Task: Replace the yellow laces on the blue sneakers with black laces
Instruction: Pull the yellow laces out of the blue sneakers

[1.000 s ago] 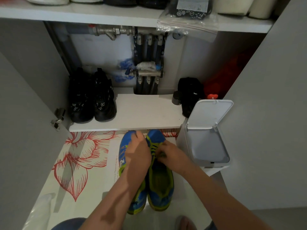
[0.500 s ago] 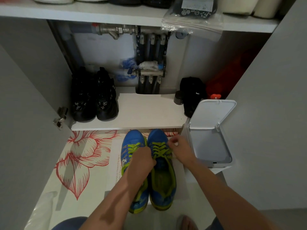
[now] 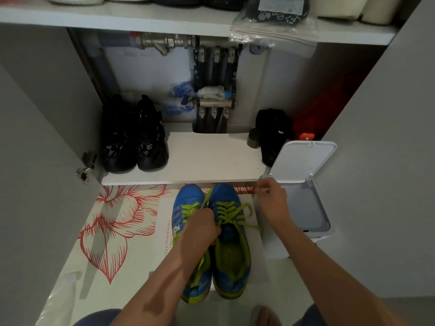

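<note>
Two blue sneakers stand side by side on the floor, toes away from me: the left sneaker (image 3: 186, 203) and the right sneaker (image 3: 231, 252). Both carry yellow laces (image 3: 227, 211). My left hand (image 3: 200, 229) sits between the shoes at their tongues, fingers curled round the right sneaker's inner edge. My right hand (image 3: 273, 203) is raised to the right of the shoes and pinches the end of a yellow lace, which runs taut from the right sneaker's eyelets. No black laces are visible.
A white bin (image 3: 303, 196) with its lid up stands just right of my right hand. Behind the sneakers a low white shelf (image 3: 207, 158) holds black shoes (image 3: 134, 142) and a black bag (image 3: 274, 130). A flower-patterned sheet (image 3: 110, 222) covers the floor at left.
My right hand moved from the knot on the right sneaker up and to the right, drawing the yellow lace out. My left hand slid back toward the shoes' tongues.
</note>
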`<state>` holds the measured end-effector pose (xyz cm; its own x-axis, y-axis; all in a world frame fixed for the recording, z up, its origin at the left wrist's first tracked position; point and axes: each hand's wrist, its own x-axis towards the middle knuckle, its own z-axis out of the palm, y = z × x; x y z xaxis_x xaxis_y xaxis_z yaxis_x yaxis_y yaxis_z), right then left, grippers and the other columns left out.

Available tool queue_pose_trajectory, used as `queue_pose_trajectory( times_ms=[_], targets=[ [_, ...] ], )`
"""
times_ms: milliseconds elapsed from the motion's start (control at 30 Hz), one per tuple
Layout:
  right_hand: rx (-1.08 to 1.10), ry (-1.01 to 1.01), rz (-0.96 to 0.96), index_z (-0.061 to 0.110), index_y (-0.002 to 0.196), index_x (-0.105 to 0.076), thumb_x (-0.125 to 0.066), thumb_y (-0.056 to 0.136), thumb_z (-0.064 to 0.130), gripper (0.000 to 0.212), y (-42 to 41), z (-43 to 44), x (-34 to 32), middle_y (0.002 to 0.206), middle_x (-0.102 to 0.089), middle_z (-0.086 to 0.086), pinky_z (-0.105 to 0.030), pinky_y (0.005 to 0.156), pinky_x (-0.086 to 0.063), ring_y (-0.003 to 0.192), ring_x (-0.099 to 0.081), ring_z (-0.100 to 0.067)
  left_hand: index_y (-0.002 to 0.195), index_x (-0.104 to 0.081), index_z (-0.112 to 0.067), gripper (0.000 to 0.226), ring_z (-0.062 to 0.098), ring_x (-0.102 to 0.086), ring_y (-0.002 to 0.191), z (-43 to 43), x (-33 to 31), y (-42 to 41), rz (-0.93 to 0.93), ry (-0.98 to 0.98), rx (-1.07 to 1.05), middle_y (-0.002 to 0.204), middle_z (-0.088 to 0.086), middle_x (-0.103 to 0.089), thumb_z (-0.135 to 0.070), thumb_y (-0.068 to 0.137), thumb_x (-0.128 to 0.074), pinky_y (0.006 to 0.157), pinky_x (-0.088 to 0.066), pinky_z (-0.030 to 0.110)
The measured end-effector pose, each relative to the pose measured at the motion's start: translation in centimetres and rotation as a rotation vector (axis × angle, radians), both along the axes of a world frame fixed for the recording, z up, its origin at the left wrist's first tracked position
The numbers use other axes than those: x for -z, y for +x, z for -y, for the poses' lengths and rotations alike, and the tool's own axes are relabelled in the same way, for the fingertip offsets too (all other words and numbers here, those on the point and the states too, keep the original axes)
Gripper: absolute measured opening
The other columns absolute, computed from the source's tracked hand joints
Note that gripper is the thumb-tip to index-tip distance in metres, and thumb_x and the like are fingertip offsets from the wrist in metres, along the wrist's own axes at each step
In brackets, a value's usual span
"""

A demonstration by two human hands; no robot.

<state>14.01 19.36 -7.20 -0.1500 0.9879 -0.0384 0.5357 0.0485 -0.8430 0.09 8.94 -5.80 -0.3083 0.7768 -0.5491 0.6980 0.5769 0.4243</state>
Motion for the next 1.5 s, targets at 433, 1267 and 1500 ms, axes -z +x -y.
queue_pose_trajectory(
  times_ms=[433, 1267, 1500],
  targets=[
    [-0.546, 0.434, 0.679, 0.014, 0.100, -0.065, -0.057, 0.088, 0.018, 0.015, -2.0, 2.8, 0.1, 0.114, -0.056, -0.004, -0.032, 0.094, -0.034, 0.110, -0.041, -0.022, 0.073, -0.053, -0.009, 0.019, 0.024, -0.065, 0.091, -0.3, -0.2, 0.2, -0.048, -0.023, 0.043, 0.093, 0.010, -0.064, -0.016, 0.091, -0.052, 0.088, -0.052, 0.029],
    [-0.415, 0.278, 0.384, 0.012, 0.090, -0.061, -0.058, 0.089, 0.014, 0.004, -1.6, 2.4, -0.2, 0.095, -0.058, -0.004, -0.028, 0.073, -0.042, 0.095, -0.051, -0.017, 0.063, -0.042, -0.015, 0.030, 0.019, -0.057, 0.081, -0.1, -0.4, 0.2, -0.050, -0.003, 0.084, 0.081, 0.004, -0.057, -0.017, 0.091, -0.052, 0.089, -0.052, 0.031],
    [-0.217, -0.038, 0.129, 0.009, 0.100, -0.054, -0.066, 0.087, 0.017, 0.019, -0.5, 0.9, -1.4, 0.102, -0.039, 0.004, -0.020, 0.075, -0.042, 0.092, -0.049, -0.014, 0.084, -0.054, -0.010, 0.015, 0.022, -0.060, 0.089, 0.0, -0.2, 0.4, -0.063, 0.099, 0.100, 0.091, 0.007, -0.058, -0.024, 0.089, -0.059, 0.085, -0.050, 0.032]
  ],
)
